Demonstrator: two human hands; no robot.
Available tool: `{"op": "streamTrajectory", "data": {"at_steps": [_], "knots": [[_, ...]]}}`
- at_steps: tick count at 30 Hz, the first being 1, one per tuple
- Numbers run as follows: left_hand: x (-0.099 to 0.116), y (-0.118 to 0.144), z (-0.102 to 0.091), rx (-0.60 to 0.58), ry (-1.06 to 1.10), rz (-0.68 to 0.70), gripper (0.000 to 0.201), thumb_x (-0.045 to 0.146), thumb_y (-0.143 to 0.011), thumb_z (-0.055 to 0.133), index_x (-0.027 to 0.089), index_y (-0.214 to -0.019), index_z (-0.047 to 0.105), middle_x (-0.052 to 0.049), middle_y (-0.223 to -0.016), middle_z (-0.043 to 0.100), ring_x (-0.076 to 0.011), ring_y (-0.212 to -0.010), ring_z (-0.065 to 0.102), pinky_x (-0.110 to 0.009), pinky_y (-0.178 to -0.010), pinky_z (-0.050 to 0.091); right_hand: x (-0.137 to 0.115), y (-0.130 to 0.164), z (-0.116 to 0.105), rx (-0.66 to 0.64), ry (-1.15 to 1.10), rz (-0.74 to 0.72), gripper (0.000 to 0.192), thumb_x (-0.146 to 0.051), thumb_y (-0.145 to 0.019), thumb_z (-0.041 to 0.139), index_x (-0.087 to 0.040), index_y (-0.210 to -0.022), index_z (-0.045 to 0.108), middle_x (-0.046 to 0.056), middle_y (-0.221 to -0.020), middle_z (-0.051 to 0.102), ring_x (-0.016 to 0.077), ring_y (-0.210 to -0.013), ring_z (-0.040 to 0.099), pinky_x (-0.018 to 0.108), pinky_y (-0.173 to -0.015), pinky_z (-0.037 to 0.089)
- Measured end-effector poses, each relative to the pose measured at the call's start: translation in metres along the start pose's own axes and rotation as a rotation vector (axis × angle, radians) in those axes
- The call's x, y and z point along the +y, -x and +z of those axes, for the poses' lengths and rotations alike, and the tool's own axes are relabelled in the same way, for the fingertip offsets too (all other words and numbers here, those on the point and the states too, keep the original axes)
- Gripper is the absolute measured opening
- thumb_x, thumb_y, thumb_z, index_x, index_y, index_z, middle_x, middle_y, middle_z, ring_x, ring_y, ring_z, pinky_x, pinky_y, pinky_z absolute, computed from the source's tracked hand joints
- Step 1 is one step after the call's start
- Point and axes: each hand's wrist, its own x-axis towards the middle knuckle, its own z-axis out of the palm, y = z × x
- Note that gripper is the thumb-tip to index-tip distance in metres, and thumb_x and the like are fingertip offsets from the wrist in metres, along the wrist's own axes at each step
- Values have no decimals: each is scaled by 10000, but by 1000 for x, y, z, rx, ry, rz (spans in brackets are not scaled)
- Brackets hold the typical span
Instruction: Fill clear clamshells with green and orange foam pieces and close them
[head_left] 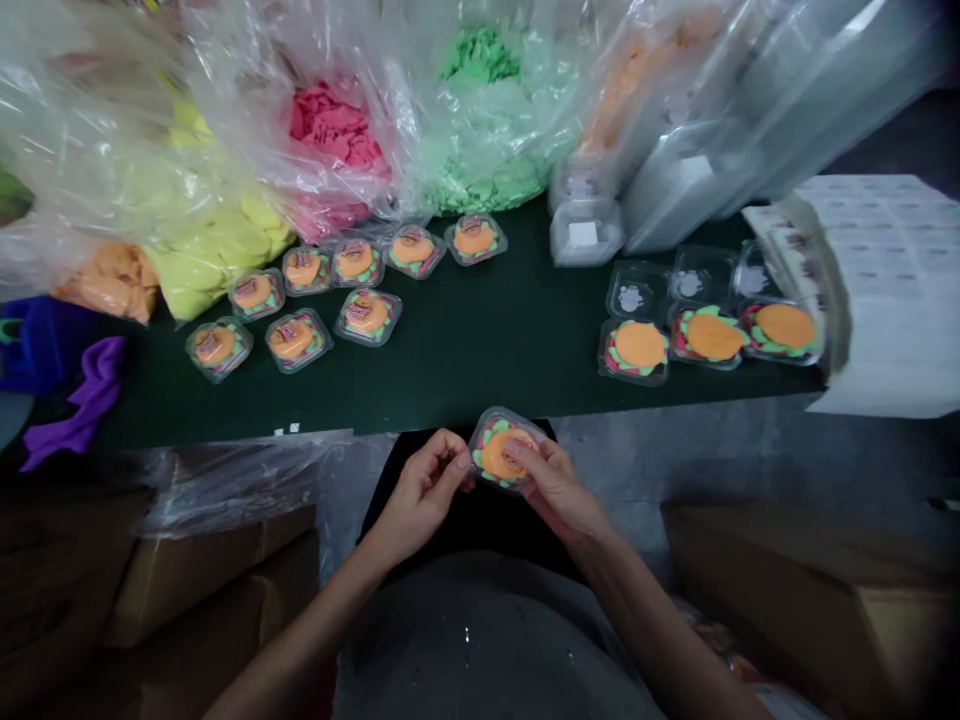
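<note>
My right hand (559, 485) grips a small clear plastic clamshell box (496, 430) over my lap, just in front of the table edge, with the thumb on its lid. Inside it shows an orange round piece with green and red pieces around it, like a toy burger. My left hand (431, 485) is closed in a pinch at the box's left edge. Several shut boxes with labels, such as one labelled box (367, 315), lie on the dark green table (480, 345) to the left. On the right stand three boxes with raised lids, including an open box (636, 350).
Clear bags hold yellow pieces (217, 245), pink pieces (337, 125) and green pieces (484, 165) along the back. Stacked empty clamshells (589, 235) stand back right, near label sheets (892, 290). A purple cloth (79, 400) lies far left. Cardboard boxes (202, 570) sit below the table.
</note>
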Motion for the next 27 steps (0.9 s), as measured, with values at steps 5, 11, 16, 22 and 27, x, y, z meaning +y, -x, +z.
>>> {"op": "streamTrajectory", "data": {"at_steps": [5,11,16,22,27], "knots": [[0,4,6,74,-45,5,319,490,-1012,521,192,-900,513,8,-788,554,-140,-741,539,-256,-725,439,2,1,8,45,-24,-38,391,-435,-719,871,-231,-1021,729,41,-955,776,221,-902,706,340,-850,547],[1,6,9,53,-96,6,360,494,-1036,462,194,-840,500,7,-742,567,-142,-716,531,-263,-705,411,7,6,10,71,-21,-69,433,-441,-695,886,-246,-1042,717,39,-991,776,239,-938,711,372,-879,544],[4,7,8,53,-204,44,379,461,-1044,449,194,-776,464,20,-703,483,-127,-662,438,-256,-637,346,10,11,9,72,-50,-48,443,-415,-688,902,-257,-1063,728,28,-1013,772,222,-950,703,364,-912,531],[-5,3,15,125,-137,67,378,457,-1046,448,196,-772,448,31,-685,438,-120,-639,387,-257,-615,320,9,10,13,115,-85,-47,446,-411,-668,916,-239,-1033,726,29,-978,776,215,-919,703,358,-913,531],[-5,-5,12,84,52,21,333,469,-1001,554,184,-833,511,19,-731,533,-121,-676,494,-253,-676,399,6,6,9,98,-61,-91,427,-388,-695,907,-241,-1059,739,33,-1011,783,203,-913,703,335,-888,546]]}}
